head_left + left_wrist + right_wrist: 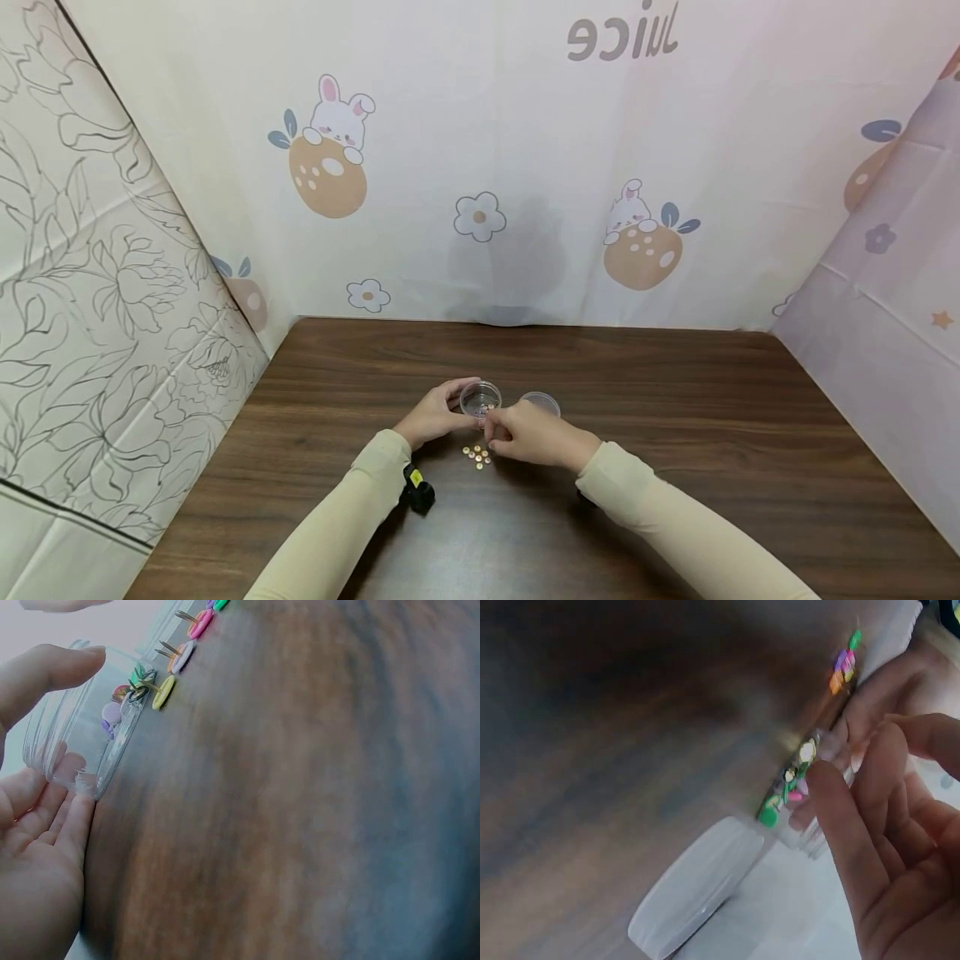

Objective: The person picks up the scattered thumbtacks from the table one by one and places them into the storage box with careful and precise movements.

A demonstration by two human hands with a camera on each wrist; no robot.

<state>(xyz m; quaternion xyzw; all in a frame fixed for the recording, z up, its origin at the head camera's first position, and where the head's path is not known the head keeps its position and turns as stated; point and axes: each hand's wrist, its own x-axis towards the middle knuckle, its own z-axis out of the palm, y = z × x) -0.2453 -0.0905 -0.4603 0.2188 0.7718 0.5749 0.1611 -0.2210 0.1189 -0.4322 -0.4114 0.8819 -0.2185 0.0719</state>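
My left hand (435, 414) holds a small clear plastic jar (474, 400), thumb on one side and fingers on the other. The jar stands without a lid on the wooden table, with several coloured thumbtacks (769, 816) inside. Just in front of it lies a cluster of loose thumbtacks (477, 456); in the left wrist view they rest on their flat heads, points up. My right hand (536, 435) is at the jar's near right side with fingers bent. Whether a tack is between its fingertips is hidden.
A clear round lid (542, 403) lies on the table (675, 400) to the right of the jar, partly behind my right hand. A black device with a yellow label (418, 492) sits at my left wrist. A printed cloth (420, 150) hangs behind the table.
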